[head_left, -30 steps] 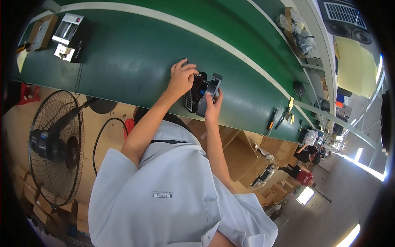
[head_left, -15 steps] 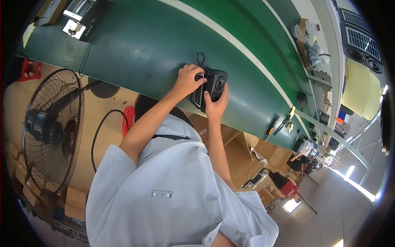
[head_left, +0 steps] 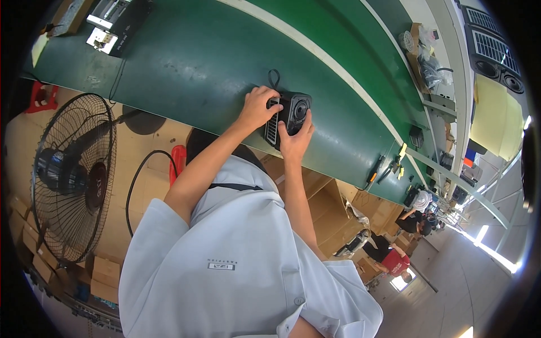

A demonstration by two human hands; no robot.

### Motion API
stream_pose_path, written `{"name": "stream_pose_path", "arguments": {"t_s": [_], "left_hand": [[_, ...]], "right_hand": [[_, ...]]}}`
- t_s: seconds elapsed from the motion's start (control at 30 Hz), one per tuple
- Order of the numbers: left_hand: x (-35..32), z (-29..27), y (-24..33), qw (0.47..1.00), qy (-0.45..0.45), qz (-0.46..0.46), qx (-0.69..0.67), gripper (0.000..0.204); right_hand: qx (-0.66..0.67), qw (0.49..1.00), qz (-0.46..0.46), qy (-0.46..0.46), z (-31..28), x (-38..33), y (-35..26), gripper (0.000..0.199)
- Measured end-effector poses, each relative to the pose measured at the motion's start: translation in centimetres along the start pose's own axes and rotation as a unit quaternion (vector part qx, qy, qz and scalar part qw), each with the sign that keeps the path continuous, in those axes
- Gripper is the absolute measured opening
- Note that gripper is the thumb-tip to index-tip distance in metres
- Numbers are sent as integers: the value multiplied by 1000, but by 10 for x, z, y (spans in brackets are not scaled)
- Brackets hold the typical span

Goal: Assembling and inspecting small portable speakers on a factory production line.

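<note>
A black portable speaker stands at the near edge of the green workbench. Its round speaker cone faces up and to the right, and a ribbed panel like a solar panel runs along its near-left side. My left hand grips the far-left end, thumb lying over the panel's edge. With the thumb on the front and the fingers round the right side, my right hand holds the other side. A dark strap loop sticks out beyond the speaker onto the bench.
A large black fan stands on the left below the bench. Cardboard boxes sit under the bench to my right. Hand tools lie farther right on the bench. A black machine occupies the far left. Other people are in the background.
The speaker has shifted very slightly away from me and tilted a little, with both hands keeping their hold. Little else differs.
</note>
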State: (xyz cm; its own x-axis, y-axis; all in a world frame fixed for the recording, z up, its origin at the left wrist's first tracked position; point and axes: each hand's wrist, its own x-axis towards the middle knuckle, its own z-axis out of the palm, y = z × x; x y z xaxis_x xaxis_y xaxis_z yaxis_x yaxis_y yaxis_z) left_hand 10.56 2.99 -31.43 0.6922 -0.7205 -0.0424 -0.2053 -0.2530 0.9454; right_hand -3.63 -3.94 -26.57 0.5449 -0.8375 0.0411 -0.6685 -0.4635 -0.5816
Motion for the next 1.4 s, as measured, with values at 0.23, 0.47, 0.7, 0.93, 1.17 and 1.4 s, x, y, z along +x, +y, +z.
{"name": "stream_pose_path", "arguments": {"t_s": [0.23,0.47,0.7,0.93,1.17,1.4], "left_hand": [[-1,0,1,1000,0,-8,12,28],[-1,2,0,1000,12,-5,11,29],[-2,4,-3,1000,20,2,-2,30],[-1,4,-5,1000,18,-9,-5,31],[1,2,-2,1000,7,-27,-7,31],[-6,-5,-9,994,18,-18,-110,30]], "right_hand": [[-17,1000,16,-13,0,0,-3,87],[-46,999,3,-1,3,-3,-3,87],[-70,997,17,-7,1,-2,-9,91],[-126,992,11,-6,-4,-2,-20,95],[-137,990,8,-12,-4,-1,-23,97],[-141,990,6,-17,-1,0,-17,101]]}}
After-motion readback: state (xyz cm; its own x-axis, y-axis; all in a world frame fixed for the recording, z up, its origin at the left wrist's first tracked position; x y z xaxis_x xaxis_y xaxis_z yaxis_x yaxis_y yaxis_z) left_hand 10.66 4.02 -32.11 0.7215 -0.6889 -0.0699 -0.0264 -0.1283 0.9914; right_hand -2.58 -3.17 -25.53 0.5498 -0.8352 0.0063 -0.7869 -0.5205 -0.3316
